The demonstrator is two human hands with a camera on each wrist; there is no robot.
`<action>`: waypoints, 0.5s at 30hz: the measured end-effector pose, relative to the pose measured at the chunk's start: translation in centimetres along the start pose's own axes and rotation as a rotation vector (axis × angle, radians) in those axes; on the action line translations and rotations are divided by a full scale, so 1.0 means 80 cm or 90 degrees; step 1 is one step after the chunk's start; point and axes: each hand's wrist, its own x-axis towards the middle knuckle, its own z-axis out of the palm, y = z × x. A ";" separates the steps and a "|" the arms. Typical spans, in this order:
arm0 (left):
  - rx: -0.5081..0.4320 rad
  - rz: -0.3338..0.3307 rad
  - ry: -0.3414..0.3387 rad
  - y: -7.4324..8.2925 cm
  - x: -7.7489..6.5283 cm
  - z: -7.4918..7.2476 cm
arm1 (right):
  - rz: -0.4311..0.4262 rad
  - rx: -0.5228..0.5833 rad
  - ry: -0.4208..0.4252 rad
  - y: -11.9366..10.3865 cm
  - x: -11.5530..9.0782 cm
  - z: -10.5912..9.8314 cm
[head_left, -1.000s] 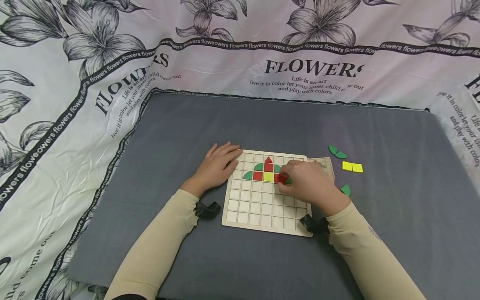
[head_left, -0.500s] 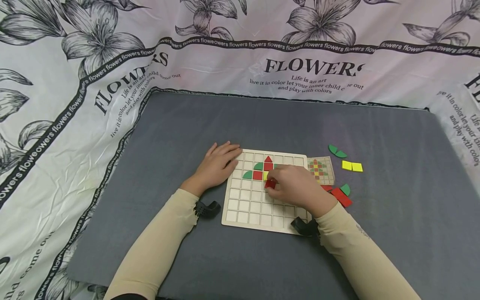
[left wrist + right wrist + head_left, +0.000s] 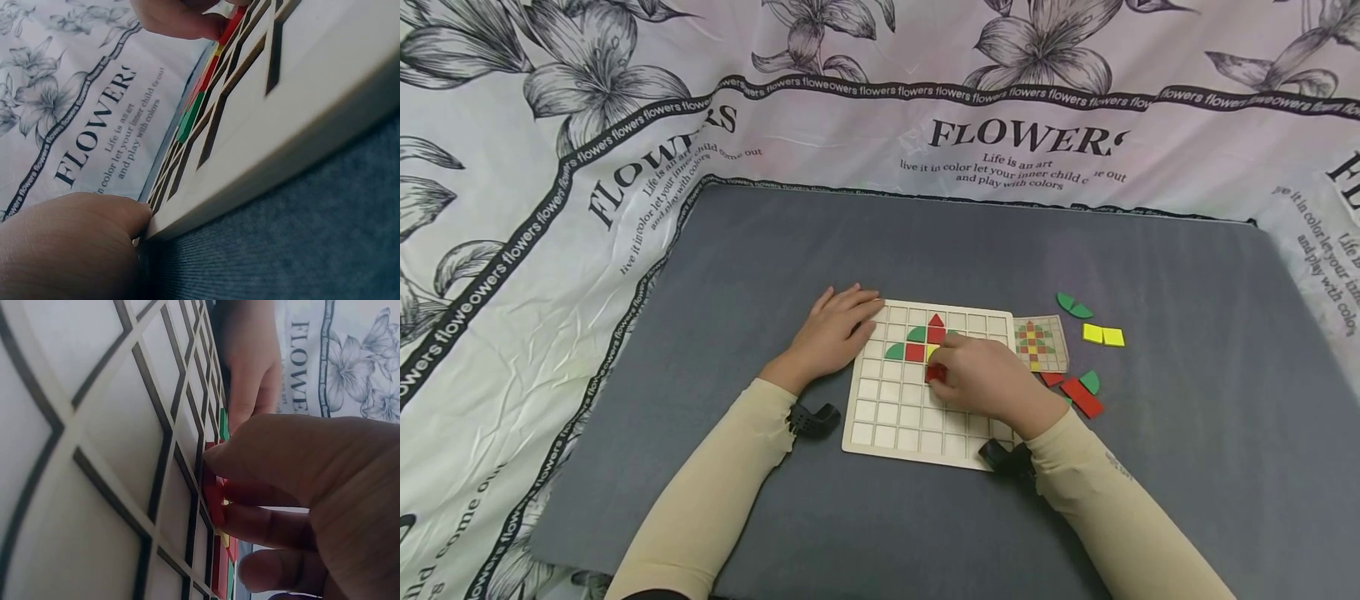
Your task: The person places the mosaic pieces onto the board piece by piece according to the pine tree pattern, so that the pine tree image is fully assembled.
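Observation:
My right hand (image 3: 992, 379) pinches a red square tile (image 3: 935, 373) between thumb and fingers, at a cell just below the yellow tile on the wooden grid board (image 3: 891, 429). In the right wrist view the red tile (image 3: 212, 487) stands between thumb and fingertips, against the board's grid. My left hand (image 3: 835, 332) lies with fingers extended over the board's upper left edge. Set in the board are a red triangle (image 3: 936, 320), a red square (image 3: 914, 353) and green quarter-round tiles (image 3: 895, 351). Cells right of the yellow tile are hidden behind my right hand.
A printed pattern card (image 3: 1042, 343) lies against the board's right side. Beyond it are two yellow squares (image 3: 1103, 335), green pieces (image 3: 1074, 306), another green piece (image 3: 1089, 382) and red tiles (image 3: 1082, 397). Flower-printed cloth (image 3: 1000, 137) surrounds the grey tabletop (image 3: 820, 242).
My right hand has moved left and slightly down from the cell right of the yellow tile, now holding a red tile below it. The pattern card and red tiles are uncovered. My left hand stays put.

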 end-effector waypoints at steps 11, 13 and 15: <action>0.001 -0.006 -0.005 0.000 0.001 0.000 | -0.022 0.003 0.002 0.004 -0.002 0.002; 0.001 -0.006 -0.005 0.000 0.001 0.000 | -0.022 0.005 0.001 0.005 -0.002 0.003; 0.001 -0.006 -0.004 0.000 0.002 0.000 | -0.021 0.009 0.002 0.005 -0.002 0.004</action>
